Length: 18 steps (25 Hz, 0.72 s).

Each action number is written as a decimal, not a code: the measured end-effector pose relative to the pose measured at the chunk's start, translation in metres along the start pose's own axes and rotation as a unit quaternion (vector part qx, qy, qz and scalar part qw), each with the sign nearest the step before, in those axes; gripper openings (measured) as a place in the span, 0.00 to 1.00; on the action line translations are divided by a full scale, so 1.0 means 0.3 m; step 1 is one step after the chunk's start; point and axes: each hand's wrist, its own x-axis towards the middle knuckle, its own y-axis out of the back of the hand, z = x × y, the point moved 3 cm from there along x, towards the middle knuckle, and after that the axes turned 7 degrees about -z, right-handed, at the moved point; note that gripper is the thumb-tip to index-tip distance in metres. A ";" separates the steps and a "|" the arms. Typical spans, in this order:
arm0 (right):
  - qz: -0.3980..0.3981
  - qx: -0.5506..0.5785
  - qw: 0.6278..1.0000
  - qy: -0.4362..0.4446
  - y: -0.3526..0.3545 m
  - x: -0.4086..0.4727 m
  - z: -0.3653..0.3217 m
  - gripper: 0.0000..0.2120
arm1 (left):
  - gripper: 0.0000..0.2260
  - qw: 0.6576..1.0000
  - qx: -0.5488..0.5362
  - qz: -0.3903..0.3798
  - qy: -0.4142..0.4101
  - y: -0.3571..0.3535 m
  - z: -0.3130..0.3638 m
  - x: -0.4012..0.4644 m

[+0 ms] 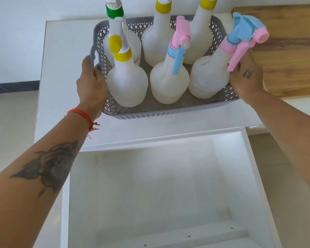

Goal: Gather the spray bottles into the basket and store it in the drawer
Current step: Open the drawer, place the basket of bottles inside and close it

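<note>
A grey lattice basket sits on the white cabinet top, holding several white spray bottles. The front row has a yellow-capped bottle, a pink-and-blue trigger bottle and a tilted blue-and-pink trigger bottle. Behind them stand a green-collared bottle and two yellow-collared ones. My left hand grips the basket's left handle. My right hand holds the right side, its fingers hidden behind the pink trigger. Below, the white drawer is pulled open with nothing in it.
A wooden board or counter lies to the right of the basket, close to my right hand. Pale floor shows on the left. The drawer's front rail with screw holes runs along the bottom of the view.
</note>
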 end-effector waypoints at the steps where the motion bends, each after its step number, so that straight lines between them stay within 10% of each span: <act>1: 0.003 0.000 1.000 0.001 0.002 -0.008 -0.003 0.15 | 0.19 1.000 0.003 0.002 -0.002 0.006 0.001 -0.008; 18: -0.017 0.159 0.987 0.027 0.223 -0.590 -0.035 0.16 | 0.16 0.998 0.013 0.060 -0.015 0.281 -0.069 -0.596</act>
